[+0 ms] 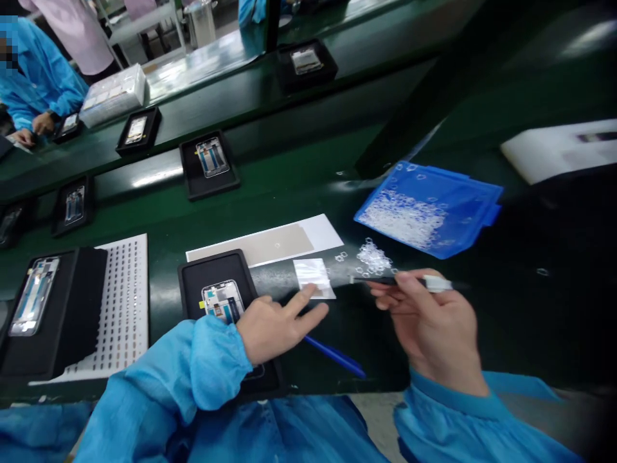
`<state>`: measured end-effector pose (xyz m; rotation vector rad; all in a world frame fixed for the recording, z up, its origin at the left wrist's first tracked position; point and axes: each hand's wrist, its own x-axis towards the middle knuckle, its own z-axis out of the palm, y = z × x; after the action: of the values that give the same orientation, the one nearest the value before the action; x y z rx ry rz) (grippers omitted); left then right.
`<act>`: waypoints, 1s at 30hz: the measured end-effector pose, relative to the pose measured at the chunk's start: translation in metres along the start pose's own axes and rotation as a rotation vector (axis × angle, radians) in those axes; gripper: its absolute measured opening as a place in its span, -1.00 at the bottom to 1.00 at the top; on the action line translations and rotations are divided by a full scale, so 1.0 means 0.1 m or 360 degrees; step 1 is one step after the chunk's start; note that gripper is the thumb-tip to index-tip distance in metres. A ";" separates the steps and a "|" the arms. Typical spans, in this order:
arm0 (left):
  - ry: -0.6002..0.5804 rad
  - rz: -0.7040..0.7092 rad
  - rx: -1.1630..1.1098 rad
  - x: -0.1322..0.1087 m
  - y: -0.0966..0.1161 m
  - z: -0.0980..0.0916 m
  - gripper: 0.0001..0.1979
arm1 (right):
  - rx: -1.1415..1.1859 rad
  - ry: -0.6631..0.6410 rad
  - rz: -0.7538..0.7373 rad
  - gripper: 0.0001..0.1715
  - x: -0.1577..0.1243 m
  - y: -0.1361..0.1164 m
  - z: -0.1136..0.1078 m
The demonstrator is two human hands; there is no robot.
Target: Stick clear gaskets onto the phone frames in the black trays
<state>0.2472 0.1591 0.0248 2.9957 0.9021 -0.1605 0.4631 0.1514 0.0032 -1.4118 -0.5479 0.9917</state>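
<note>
My left hand point(277, 325) has two fingers stretched out and apart, the index fingertip on a small white sheet point(308, 273). Its wrist passes over a black tray point(195, 276) that holds an opened phone body point(222, 302), partly covered by my sleeve. In my right hand point(431, 321), a slim black-and-white pen-like tool point(385, 280) is pinched between thumb and fingers, its tip pointing left toward the sheet. A small pile of clear ring-like pieces point(373, 256) lies just beyond the tool. A blue pen point(337, 357) rests on the table between my hands.
A blue bin point(463, 218) holds many more clear pieces. Behind the tray lies a white-and-beige strip point(265, 244). Stacked black trays point(87, 302) and a perforated white board point(128, 289) stand left. More phone trays point(209, 164) line the bench; a co-worker point(41, 77) works far left.
</note>
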 end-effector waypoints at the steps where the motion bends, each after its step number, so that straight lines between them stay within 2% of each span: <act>1: 0.0064 -0.0056 -0.0119 -0.13 -0.05 -0.04 -0.57 | 0.0012 0.0003 -0.0004 -0.44 -0.05 0.00 0.07; 3: 0.0203 -0.0323 -0.0448 -0.38 -0.23 -0.11 -0.66 | -0.0023 -0.0085 0.0013 -0.45 -0.16 0.04 0.26; 5: 0.0295 -0.0743 -0.0775 -0.57 -0.48 -0.13 -0.75 | -0.0131 -0.0330 0.0061 -0.42 -0.27 0.12 0.51; 7: 0.0259 -0.1088 -0.1039 -0.68 -0.71 -0.08 -0.77 | -0.0254 -0.0607 0.0088 -0.41 -0.34 0.22 0.79; 9: 0.0142 -0.1218 -0.1224 -0.69 -0.89 0.00 -0.77 | -0.0349 -0.0789 0.0060 -0.40 -0.38 0.30 1.05; 11: 0.0032 -0.1212 -0.1323 -0.66 -0.98 0.07 -0.77 | -0.0424 -0.0873 0.0021 -0.37 -0.40 0.35 1.24; 14: -0.0019 -0.1186 -0.1319 -0.60 -1.00 0.11 -0.77 | -0.0544 -0.0907 -0.0021 -0.34 -0.40 0.38 1.36; 22: -0.0070 -0.1121 -0.1259 -0.60 -1.01 0.10 -0.79 | -0.0681 -0.0892 -0.0126 -0.41 -0.38 0.45 1.30; 30: -0.0091 -0.1109 -0.1227 -0.60 -1.00 0.08 -0.80 | -0.0658 -0.0909 -0.0105 -0.44 -0.37 0.46 1.31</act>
<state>0.1418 0.2092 0.0246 1.8955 1.5228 0.0880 0.3258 0.1877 -0.0147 -1.4462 -1.2707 1.2825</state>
